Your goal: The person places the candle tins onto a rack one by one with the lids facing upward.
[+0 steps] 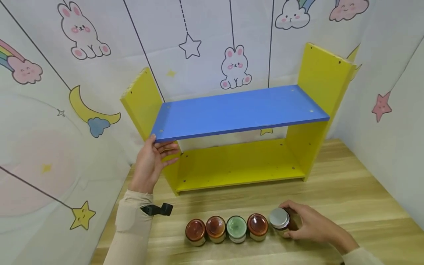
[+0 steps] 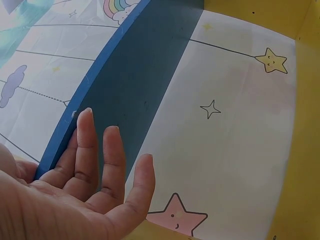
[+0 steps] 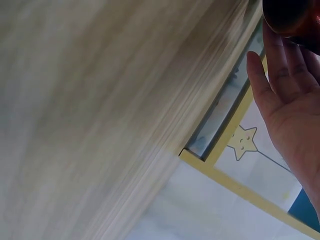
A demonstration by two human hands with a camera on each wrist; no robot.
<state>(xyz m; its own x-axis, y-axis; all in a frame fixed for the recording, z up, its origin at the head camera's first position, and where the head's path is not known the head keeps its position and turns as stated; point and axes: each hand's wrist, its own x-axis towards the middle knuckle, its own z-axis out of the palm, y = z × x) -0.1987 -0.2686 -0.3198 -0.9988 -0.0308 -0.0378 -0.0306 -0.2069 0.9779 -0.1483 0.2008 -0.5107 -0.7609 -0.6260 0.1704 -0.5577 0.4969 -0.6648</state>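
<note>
My left hand (image 1: 149, 162) holds the left front corner of the blue shelf board (image 1: 238, 110), thumb at the edge and fingers underneath. In the left wrist view, the fingers (image 2: 114, 160) spread below the board's underside (image 2: 135, 85). On the wooden tabletop, my right hand (image 1: 313, 224) grips a silver-topped jar (image 1: 279, 218) between thumb and fingers. Only a dark, reddish part of the jar (image 3: 290, 17) shows in the right wrist view. Left of it stand several glass jars in a row, amber ones (image 1: 216, 227) and a green one (image 1: 236, 227).
The blue board spans yellow side panels (image 1: 322, 77), above a yellow bottom board (image 1: 235, 165). This shelf unit stands at the back of the wooden table (image 1: 357, 191). Behind it hangs a white cloth (image 1: 205, 73) printed with rabbits, clouds and stars. A black strap mount (image 1: 159, 209) sits on my left wrist.
</note>
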